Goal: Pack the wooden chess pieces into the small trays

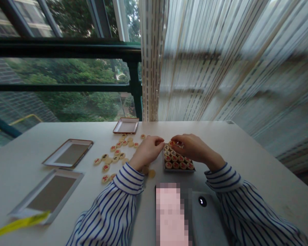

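A small tray (179,169) in front of me holds rows of round wooden chess pieces with red marks. My left hand (149,150) rests at the tray's left edge, fingers curled together over the far corner; what they pinch is hidden. My right hand (191,147) is over the far side of the tray, fingertips closed on a chess piece (172,143). Several loose chess pieces (115,155), red and dark marked, lie scattered on the white table (246,160) left of my left hand.
Three flat box lids or trays lie on the table: one at the far middle (126,125), one at the left (68,153), one nearer at the left (50,194) with a yellow strip (17,223). A grey device (207,212) sits close to me. Window and curtain stand behind.
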A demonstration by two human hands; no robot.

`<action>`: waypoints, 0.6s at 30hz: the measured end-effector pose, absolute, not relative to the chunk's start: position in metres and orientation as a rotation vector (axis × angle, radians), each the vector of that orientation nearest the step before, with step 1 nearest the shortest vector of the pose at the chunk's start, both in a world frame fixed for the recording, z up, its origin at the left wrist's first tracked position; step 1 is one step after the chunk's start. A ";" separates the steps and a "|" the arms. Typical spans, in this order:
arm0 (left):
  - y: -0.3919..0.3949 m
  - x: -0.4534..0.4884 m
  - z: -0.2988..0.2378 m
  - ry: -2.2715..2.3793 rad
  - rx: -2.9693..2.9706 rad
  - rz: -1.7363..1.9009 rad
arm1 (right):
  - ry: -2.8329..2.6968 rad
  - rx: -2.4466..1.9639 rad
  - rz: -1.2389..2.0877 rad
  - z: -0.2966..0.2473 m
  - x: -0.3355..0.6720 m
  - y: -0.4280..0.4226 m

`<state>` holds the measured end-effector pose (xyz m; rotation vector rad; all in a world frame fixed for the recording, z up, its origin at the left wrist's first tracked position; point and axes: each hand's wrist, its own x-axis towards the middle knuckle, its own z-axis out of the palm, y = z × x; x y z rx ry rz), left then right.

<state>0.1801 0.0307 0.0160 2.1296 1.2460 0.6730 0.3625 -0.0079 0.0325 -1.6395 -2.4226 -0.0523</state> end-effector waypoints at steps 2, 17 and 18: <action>0.030 0.180 0.016 1.273 2.187 0.637 | -2.447 -1.666 -0.056 0.029 0.364 -0.005; 0.027 0.179 0.016 1.332 2.289 0.474 | -2.590 -1.730 -0.010 0.012 0.372 0.003; 0.027 0.179 0.017 1.335 2.289 0.470 | -2.593 -1.731 -0.006 0.011 0.372 0.003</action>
